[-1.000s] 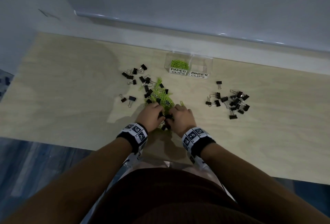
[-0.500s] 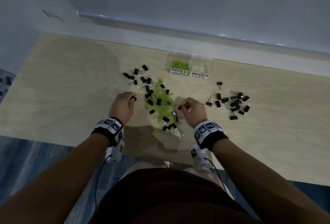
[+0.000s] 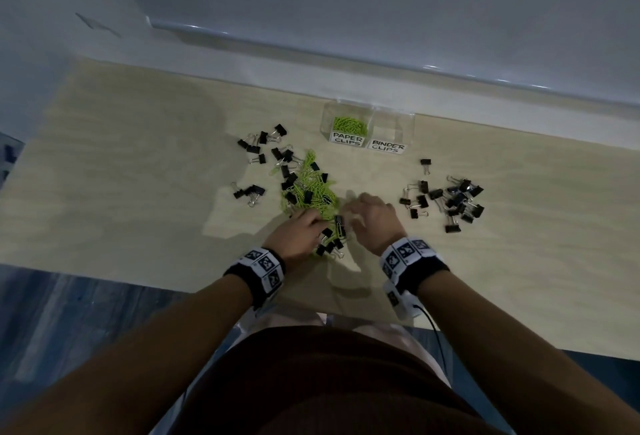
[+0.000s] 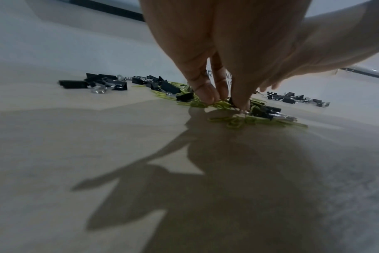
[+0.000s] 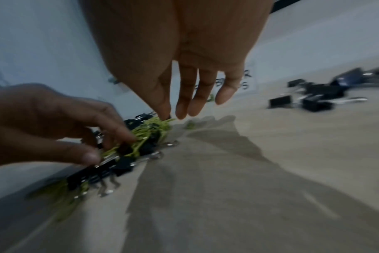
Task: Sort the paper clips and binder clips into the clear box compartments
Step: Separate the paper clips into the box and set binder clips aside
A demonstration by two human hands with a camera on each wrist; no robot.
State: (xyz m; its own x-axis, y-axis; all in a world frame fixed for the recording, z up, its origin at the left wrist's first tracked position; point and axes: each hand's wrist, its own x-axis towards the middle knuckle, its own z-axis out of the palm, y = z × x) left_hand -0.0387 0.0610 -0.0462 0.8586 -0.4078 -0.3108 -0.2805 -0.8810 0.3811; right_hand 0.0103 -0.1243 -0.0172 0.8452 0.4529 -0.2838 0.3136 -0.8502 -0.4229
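A mixed pile [image 3: 308, 192] of green paper clips and black binder clips lies mid-table. My left hand [image 3: 317, 223] is at its near end, thumb and forefinger curled and pinching a black binder clip [image 5: 123, 150] among green clips [image 4: 223, 118]. My right hand [image 3: 351, 200] hovers just right of the pile, fingers [image 5: 197, 102] straight and spread, thumb tip touching the green clips [image 5: 154, 126]. The clear box [image 3: 410, 126] stands behind. Its PAPER CLIPS side [image 3: 349, 124] holds green clips, and I see nothing in the BINDER CLIPS side [image 3: 388, 122].
Separated binder clips lie in a cluster on the right [image 3: 446, 199] and in two smaller groups on the left [image 3: 263, 145] [image 3: 249, 192]. A white wall ledge [image 3: 311, 53] runs behind the box. The table's front edge [image 3: 138, 278] is close to my wrists.
Half a second ago my hands were spread apart at the pile's sides, each with a binder clip. Both have come back together at the pile's near end.
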